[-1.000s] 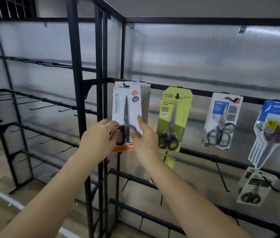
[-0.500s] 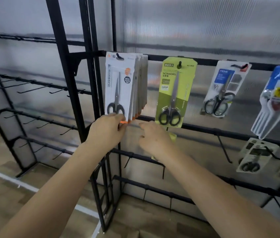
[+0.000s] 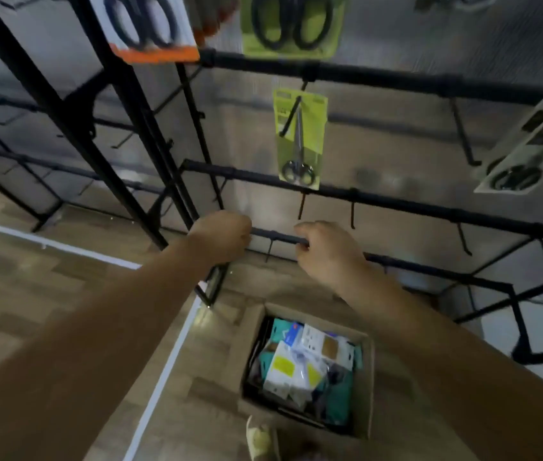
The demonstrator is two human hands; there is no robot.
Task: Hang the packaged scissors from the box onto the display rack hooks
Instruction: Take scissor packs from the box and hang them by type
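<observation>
An open cardboard box (image 3: pixel 368 387) stands on the floor below me, filled with several packaged items in white, teal and yellow. The black display rack (image 3: pixel 380 199) rises in front. On its hooks hang a white-and-orange scissors pack (image 3: pixel 150 28), a green scissors pack (image 3: pixel 293 24) and a smaller green scissors pack (image 3: pixel 300 138) one rail lower. My left hand (image 3: pixel 222 234) and my right hand (image 3: pixel 326 252) hang in front of a low rail, above the box. Their fingers are loosely curled and neither holds anything.
Bare hooks (image 3: pixel 351 214) stick out of the lower rails. A grey scissors pack (image 3: pixel 526 151) hangs at the right. A second black rack (image 3: pixel 74 128) stands to the left. A white line (image 3: pixel 163 371) crosses the wooden floor. A shoe tip (image 3: pixel 258 439) shows beside the box.
Both hands let go of the white-and-orange pack, now hanging on its hook, and dropped toward the low rail. My view tilted down, bringing the box on the floor into sight.
</observation>
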